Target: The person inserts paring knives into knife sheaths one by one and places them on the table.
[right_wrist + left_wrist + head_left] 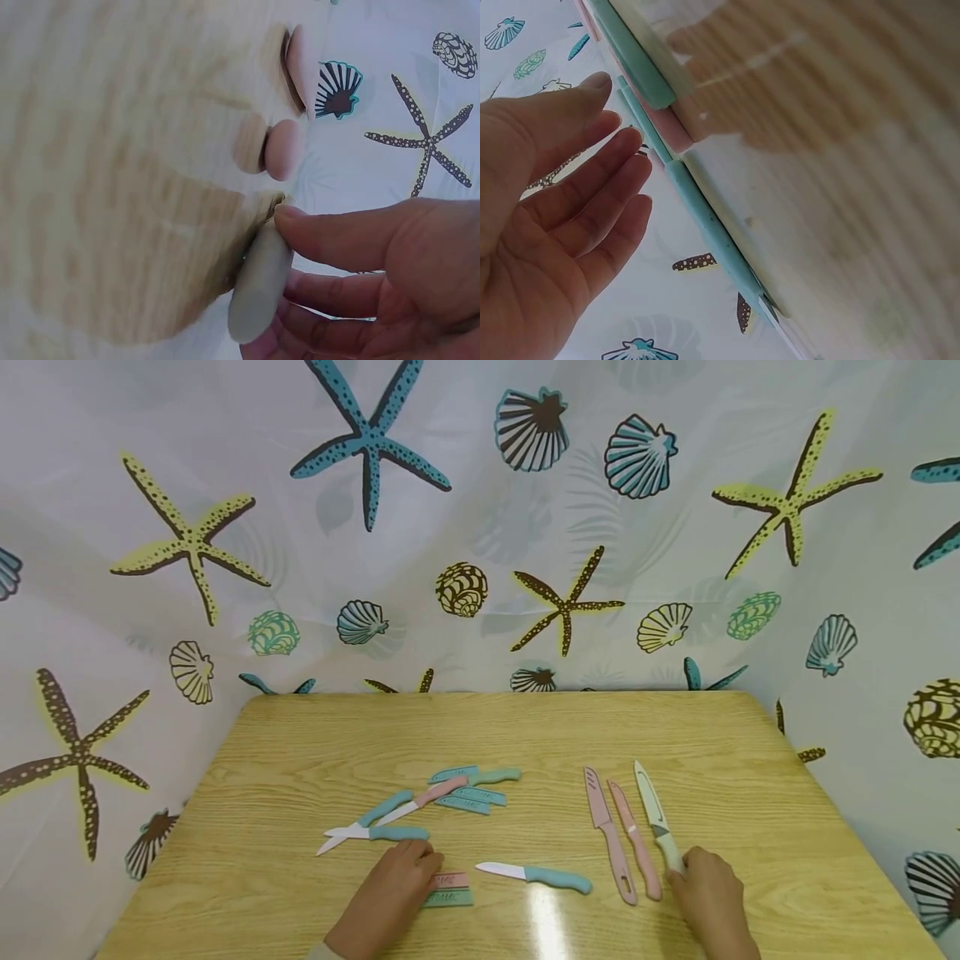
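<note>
At the right of the table, my right hand pinches the handle of a pale green knife between thumb and fingers; its blade points away from me. The rounded butt of that pale handle sticks out below the thumb in the right wrist view. Two pink knives lie just left of it. My left hand holds nothing, its fingers loosely bent in the left wrist view. It hovers beside a pink sheath and a green sheath, partly covering them. A blue-handled knife lies just beyond its fingertips.
Between the hands lies another blue-handled knife. Farther back are a pink-handled knife, a green-handled knife, one more blue-handled knife and several blue sheaths. A patterned curtain hangs around the wooden table.
</note>
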`<state>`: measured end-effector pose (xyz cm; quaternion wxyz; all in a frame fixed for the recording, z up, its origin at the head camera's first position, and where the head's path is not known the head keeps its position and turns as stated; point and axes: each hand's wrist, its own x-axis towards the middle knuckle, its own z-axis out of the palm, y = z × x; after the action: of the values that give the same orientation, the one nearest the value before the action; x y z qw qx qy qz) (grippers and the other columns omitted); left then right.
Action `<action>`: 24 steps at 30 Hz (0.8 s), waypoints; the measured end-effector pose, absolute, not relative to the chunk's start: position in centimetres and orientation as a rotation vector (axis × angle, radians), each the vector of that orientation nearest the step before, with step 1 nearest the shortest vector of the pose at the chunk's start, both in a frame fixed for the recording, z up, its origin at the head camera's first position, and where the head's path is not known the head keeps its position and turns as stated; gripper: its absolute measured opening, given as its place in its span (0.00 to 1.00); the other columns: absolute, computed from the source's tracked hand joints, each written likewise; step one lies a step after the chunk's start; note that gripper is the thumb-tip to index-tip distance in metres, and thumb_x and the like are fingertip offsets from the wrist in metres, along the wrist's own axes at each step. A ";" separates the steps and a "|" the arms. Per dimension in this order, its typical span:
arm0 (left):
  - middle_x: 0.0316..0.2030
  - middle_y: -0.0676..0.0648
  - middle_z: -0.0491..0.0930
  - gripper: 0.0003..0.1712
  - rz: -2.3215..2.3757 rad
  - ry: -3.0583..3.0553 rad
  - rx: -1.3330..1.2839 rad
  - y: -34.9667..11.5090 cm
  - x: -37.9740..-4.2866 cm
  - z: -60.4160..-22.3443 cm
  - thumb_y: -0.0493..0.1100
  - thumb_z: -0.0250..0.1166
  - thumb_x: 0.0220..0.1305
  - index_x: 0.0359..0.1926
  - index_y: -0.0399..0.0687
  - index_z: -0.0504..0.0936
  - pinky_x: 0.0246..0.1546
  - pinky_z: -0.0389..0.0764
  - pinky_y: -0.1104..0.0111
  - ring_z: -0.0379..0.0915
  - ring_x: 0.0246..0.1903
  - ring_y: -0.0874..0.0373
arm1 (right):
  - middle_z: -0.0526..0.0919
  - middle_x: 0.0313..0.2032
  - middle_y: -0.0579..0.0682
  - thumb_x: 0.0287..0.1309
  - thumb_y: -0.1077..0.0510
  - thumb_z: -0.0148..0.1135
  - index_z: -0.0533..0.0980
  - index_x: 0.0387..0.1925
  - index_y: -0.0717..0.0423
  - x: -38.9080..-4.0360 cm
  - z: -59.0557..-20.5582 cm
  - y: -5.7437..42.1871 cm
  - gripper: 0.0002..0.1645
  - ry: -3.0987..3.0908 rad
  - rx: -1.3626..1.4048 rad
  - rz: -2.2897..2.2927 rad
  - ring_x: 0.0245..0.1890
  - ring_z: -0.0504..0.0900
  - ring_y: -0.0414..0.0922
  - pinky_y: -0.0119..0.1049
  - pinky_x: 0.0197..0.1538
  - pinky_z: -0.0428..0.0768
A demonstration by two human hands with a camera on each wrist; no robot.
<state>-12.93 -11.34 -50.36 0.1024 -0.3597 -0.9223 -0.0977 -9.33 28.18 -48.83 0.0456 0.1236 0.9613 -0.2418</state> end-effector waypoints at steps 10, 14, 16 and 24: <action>0.34 0.52 0.75 0.07 -0.279 -2.717 -1.052 -11.1 -13.0 -50.5 0.42 0.71 0.57 0.34 0.47 0.82 0.36 0.79 0.69 0.72 0.35 0.60 | 0.79 0.34 0.72 0.59 0.59 0.63 0.69 0.48 0.83 -9.0 -47.2 27.7 0.29 3.001 0.415 -0.762 0.31 0.80 0.60 0.50 0.29 0.81; 0.34 0.52 0.76 0.07 -0.273 -2.718 -1.058 -11.1 -13.1 -50.6 0.43 0.71 0.57 0.35 0.47 0.82 0.36 0.78 0.69 0.72 0.35 0.59 | 0.79 0.35 0.72 0.60 0.59 0.63 0.69 0.49 0.81 -8.8 -46.5 27.2 0.28 3.036 0.390 -0.793 0.30 0.81 0.61 0.47 0.28 0.82; 0.34 0.52 0.76 0.07 -0.271 -2.715 -1.063 -11.0 -13.2 -50.7 0.43 0.71 0.57 0.34 0.47 0.82 0.36 0.78 0.69 0.72 0.34 0.60 | 0.80 0.36 0.71 0.60 0.58 0.63 0.70 0.50 0.81 -8.8 -46.3 27.0 0.28 3.042 0.381 -0.803 0.29 0.81 0.59 0.46 0.27 0.82; 0.33 0.52 0.76 0.07 -0.240 -2.709 -1.088 -10.7 -13.3 -50.7 0.43 0.71 0.56 0.33 0.47 0.82 0.35 0.77 0.71 0.71 0.33 0.61 | 0.81 0.36 0.67 0.61 0.56 0.63 0.71 0.51 0.78 -8.5 -45.5 26.4 0.28 3.038 0.363 -0.809 0.31 0.82 0.57 0.47 0.28 0.82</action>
<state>-13.33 -10.68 -50.74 0.1061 -0.3692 -0.9197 -0.0813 -8.53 26.37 -45.47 -0.0117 0.1147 0.9599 -0.2557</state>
